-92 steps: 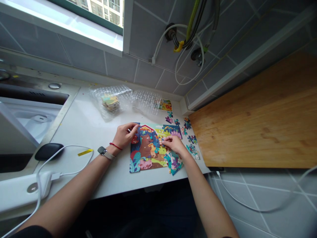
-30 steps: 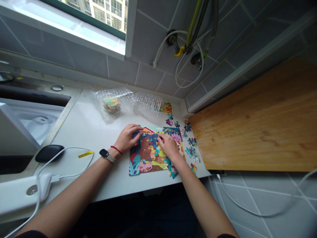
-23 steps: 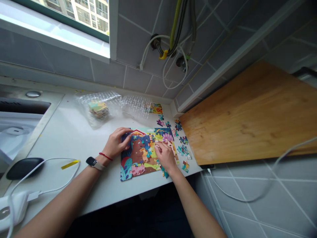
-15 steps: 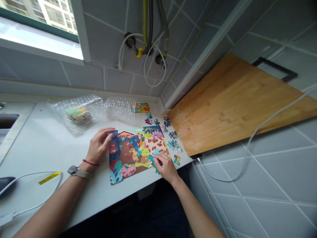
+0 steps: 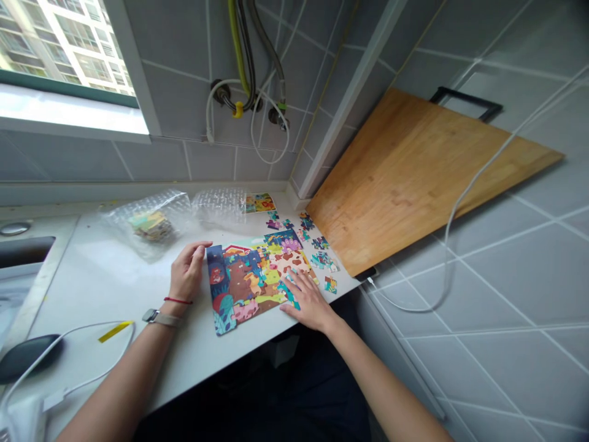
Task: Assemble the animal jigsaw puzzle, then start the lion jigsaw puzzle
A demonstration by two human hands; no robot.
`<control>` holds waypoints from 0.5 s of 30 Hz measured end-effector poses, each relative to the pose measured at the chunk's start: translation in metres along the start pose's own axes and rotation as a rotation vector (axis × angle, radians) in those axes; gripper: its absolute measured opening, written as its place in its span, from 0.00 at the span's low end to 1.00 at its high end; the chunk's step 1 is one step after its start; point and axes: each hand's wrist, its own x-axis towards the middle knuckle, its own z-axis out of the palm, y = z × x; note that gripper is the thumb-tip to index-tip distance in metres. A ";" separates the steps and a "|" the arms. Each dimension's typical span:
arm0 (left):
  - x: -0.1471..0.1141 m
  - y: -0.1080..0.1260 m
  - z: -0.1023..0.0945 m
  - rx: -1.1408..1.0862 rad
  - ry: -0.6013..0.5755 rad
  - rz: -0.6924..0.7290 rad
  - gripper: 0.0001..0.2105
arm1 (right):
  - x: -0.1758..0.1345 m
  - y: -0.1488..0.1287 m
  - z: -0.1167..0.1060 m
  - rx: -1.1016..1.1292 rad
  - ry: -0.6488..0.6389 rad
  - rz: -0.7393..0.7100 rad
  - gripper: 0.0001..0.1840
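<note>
Since 0.5 s ago, our R hand (image 5: 313, 304) went from pinching to lying open, spread on the puzzle's (image 5: 252, 283) lower-R part, mid-frame. L hand (image 5: 186, 273), half-curled, is by its upper-L corner; can't tell if gripping. We reckon uneven pressing could pop joints; a sideways sweep might scatter loose pcs (image 5: 324, 262), R of centre.

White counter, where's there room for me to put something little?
The white counter is bare between the sink and left hand, plus a strip before the jigsaw puzzle. It's crowded right, with loose puzzle pieces, and behind, with plastic bags.
</note>
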 end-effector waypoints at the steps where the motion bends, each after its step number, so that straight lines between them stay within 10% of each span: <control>1: 0.000 0.000 0.000 0.015 0.025 -0.026 0.22 | 0.002 -0.001 0.005 -0.027 -0.014 0.007 0.41; 15: 0.003 -0.007 0.006 -0.056 0.092 -0.126 0.20 | -0.004 0.003 0.055 -0.047 0.561 -0.011 0.40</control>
